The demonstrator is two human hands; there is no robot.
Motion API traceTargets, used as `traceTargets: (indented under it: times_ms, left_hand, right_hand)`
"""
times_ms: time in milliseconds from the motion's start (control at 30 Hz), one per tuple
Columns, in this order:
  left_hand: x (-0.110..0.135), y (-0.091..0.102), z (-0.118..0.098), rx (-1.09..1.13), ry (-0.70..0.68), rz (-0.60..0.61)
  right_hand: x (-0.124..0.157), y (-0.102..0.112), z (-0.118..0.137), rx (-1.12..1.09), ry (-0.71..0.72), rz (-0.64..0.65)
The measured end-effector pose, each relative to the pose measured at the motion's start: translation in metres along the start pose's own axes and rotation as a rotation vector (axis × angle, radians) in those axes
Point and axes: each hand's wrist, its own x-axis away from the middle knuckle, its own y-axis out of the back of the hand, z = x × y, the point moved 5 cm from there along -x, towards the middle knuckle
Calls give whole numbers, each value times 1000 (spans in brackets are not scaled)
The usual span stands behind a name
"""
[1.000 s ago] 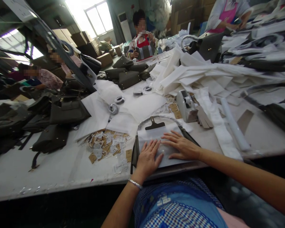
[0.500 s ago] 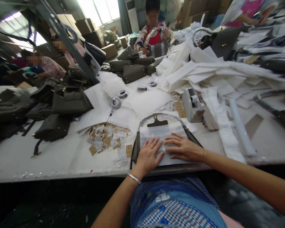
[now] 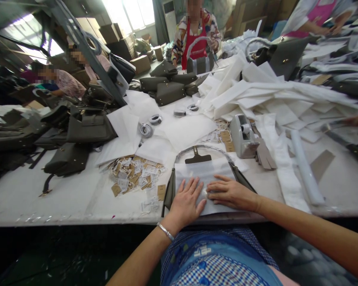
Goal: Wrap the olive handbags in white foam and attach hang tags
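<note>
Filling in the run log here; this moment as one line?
left hand: flat on white sheet | right hand: on same sheet | sheet: over dark bag | tape dispenser: on table

Found open passage over the table (image 3: 74, 200), at its near edge left of the brown tags (image 3: 134, 172). Noted a second lane between the dark bag (image 3: 244, 178) and the white strip (image 3: 288, 182) on the right. Found obstructed straight ahead by the bag's arched handle (image 3: 216, 149), with the tape dispenser (image 3: 243, 139) and heaped white sheets (image 3: 274, 93) farther out. Noted piled bags (image 3: 91, 129) and a slanting post (image 3: 86, 51) as barriers at far left. Noted only a slim gap between left hand (image 3: 186, 202) and right hand (image 3: 232, 193).
</note>
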Motion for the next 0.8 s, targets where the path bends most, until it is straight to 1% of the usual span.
traceTargets:
  times_ms: [133, 233, 300, 433, 533, 600, 700, 800]
  left_hand:
    - [2, 0, -1, -29, 4, 9]
    - [5, 2, 1, -5, 4, -26]
    - [8, 3, 2, 30, -23, -44]
    - [12, 7, 4, 112, -84, -83]
    - [13, 10, 5, 161, -96, -152]
    - [12, 10, 4, 172, -99, -176]
    - [11, 10, 3, 165, -100, -159]
    - [9, 10, 2, 150, -95, -100]
  right_hand:
    - [-1, 0, -3, -84, -54, 5]
    - [-2, 1, -6, -135, -126, -21]
    - [-1, 1, -7, -154, -150, -27]
    - [3, 0, -9, -162, -115, -37]
    - [6, -2, -11, -144, -76, -53]
    - [6, -3, -11, -132, -61, -57]
    - [4, -5, -12, -126, -95, -51]
    - [1, -5, -13, -134, -151, -28]
